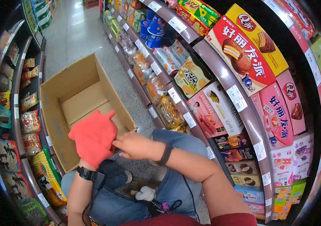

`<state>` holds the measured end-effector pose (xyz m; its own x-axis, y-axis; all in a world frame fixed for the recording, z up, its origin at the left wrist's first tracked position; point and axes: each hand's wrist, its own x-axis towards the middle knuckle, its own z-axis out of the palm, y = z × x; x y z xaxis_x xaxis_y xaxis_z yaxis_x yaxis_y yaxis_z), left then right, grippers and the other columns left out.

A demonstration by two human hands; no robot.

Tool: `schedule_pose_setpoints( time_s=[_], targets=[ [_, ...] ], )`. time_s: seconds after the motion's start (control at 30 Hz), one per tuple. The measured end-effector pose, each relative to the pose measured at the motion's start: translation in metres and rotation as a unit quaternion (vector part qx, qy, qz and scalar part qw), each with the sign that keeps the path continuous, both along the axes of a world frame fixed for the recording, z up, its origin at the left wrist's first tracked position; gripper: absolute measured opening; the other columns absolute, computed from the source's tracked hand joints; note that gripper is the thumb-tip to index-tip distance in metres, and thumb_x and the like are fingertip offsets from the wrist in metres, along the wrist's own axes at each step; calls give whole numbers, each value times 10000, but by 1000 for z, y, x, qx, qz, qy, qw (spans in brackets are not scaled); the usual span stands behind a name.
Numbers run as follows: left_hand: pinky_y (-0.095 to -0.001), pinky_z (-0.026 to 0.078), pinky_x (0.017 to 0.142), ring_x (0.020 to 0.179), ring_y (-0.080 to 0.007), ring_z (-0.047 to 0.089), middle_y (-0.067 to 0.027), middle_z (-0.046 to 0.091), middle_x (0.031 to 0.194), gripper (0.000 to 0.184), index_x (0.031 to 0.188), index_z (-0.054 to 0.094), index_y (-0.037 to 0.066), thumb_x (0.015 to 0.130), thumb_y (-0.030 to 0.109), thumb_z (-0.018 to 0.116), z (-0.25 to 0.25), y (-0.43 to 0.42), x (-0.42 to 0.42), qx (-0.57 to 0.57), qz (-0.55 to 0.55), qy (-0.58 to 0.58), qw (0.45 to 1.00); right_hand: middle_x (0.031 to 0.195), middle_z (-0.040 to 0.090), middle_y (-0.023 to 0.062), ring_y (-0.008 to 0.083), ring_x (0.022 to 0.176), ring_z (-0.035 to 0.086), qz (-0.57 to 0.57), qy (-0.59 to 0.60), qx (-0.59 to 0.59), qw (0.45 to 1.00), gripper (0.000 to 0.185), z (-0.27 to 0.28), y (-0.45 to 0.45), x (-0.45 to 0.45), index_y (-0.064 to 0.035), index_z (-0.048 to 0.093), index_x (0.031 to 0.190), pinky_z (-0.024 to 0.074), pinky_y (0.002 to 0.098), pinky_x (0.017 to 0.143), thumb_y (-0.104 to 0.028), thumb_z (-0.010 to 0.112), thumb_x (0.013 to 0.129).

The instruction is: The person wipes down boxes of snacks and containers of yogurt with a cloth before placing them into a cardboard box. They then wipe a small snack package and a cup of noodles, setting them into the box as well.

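Note:
A red glove-like cloth (96, 133) covers my left hand (92, 141) down to the wrist, with short bumps standing out along its top. The fingers beneath it are hidden, so their pose does not show. My right hand (139, 146) meets the cloth's right side, thumb and fingers closed in a pinch at its edge. Both hands are above my knees, close to the near side of an open cardboard box (68, 69). The visible part of the box's inside shows bare cardboard. A black watch (86, 174) is on my left wrist and a dark band (164, 155) on my right.
Shelves of boxed snacks rise close on the right, including a red-and-yellow pie box (239, 52) and a Franzzi box (207, 116). Bagged foods (30, 122) line the left shelves. A white fluffy object (145, 194) hangs between my knees. The aisle floor (79, 30) runs ahead.

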<state>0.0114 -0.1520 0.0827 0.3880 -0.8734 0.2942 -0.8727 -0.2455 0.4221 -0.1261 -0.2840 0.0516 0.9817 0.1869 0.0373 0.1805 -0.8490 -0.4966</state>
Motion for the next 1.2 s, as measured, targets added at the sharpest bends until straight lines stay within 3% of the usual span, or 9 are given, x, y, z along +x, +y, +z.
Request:
schedule_pose_setpoints(
  time_s=[0.2,0.23,0.27,0.33,0.47,0.73,0.83,0.97,1.2],
  targets=[
    [-393,474,833,997,-292,605,-108,633,1047,435,1265,609,154,840,243,598,28,-8,-26,138,1,-64,988,968,632,151,353,916,640,60,49,-19,997,331,-15,13,-9,-38,577,1016,508,468,802,-233,731,797],
    [-393,474,857,1019,-283,607,-113,637,1078,434,1277,601,136,862,262,582,11,-3,-25,35,-19,256,966,955,636,148,351,914,640,60,57,-18,996,316,-12,14,-11,-38,581,997,508,468,801,-234,729,798],
    [-393,474,881,1042,-275,608,-119,642,1109,436,1289,594,117,885,282,567,-24,0,-26,-75,-39,548,832,915,643,136,344,910,642,50,19,-21,998,269,-12,15,-14,-40,605,941,504,465,805,-241,719,803],
    [-399,463,943,1095,-265,601,-135,635,1183,460,1310,569,71,931,327,521,-28,-2,-33,-115,-82,678,721,921,650,134,342,907,643,44,15,-18,999,255,-3,12,-18,-44,622,924,500,461,811,-249,715,803],
    [-404,458,975,1110,-248,599,-137,635,1221,456,1297,573,45,963,346,497,-14,3,-32,34,-92,350,931,940,662,125,334,949,630,-45,-10,3,999,236,22,-12,-11,-52,655,922,482,460,845,-244,707,794],
    [-379,489,817,902,-224,623,-112,675,1003,400,1238,668,123,949,328,482,10,-19,-41,146,-67,44,986,1178,615,190,416,1172,517,-472,-283,-257,794,287,78,-120,-32,-43,695,1032,417,537,994,-198,717,792],
    [-399,484,750,817,-224,608,-102,663,909,340,1155,720,178,926,322,515,-28,-14,-39,16,-34,200,979,1335,533,222,454,1289,420,-541,-263,-343,721,393,83,-147,-44,-60,686,1139,323,583,1085,-243,712,791],
    [-398,489,732,829,-215,613,-104,675,935,354,1152,722,179,917,355,525,0,-19,-39,160,-15,35,986,1439,439,234,465,1351,351,-607,-205,-327,695,542,77,-167,-55,-63,627,1260,239,613,1127,-279,729,773],
    [-392,502,701,829,-245,655,-109,685,857,315,1071,750,208,849,280,539,0,-21,-44,62,-12,20,998,1449,410,246,452,1364,346,-640,-145,-300,692,877,78,-170,-53,-65,379,1484,207,619,1138,-328,761,740]
  ],
)
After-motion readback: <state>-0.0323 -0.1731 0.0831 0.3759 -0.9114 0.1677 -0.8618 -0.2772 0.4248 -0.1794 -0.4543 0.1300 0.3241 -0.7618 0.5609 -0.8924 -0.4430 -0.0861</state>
